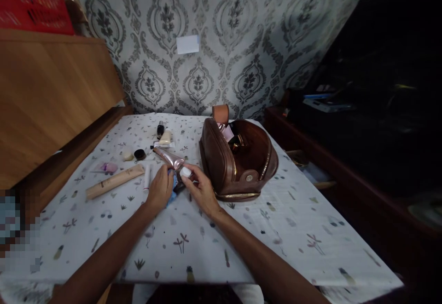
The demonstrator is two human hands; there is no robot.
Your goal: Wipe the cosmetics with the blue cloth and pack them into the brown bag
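Observation:
My right hand (202, 190) is closed, with thumb and fingers pinching a small item with a white cap (185, 172). Close beside it, my left hand (160, 186) is curled around a crinkled blue item (172, 197), mostly hidden by the fingers. Something dark lies between the two hands, too covered to name. Just beyond them rests a shiny pink squeeze tube (170, 158). A white tube (147, 178) lies by my left hand, with a long beige tube (115, 182) further left. To the right of my hands stands an unzipped brown leather bag (221, 166) with several small items inside.
Further back on the patterned tablecloth (207, 253) are a black bottle (160, 129), a cream tube (166, 137), a black-lidded jar (139, 154), a pale jar (127, 156) and a pinkish packet (108, 167). A wooden cabinet (58, 74) borders the left side; a patterned wall rises behind.

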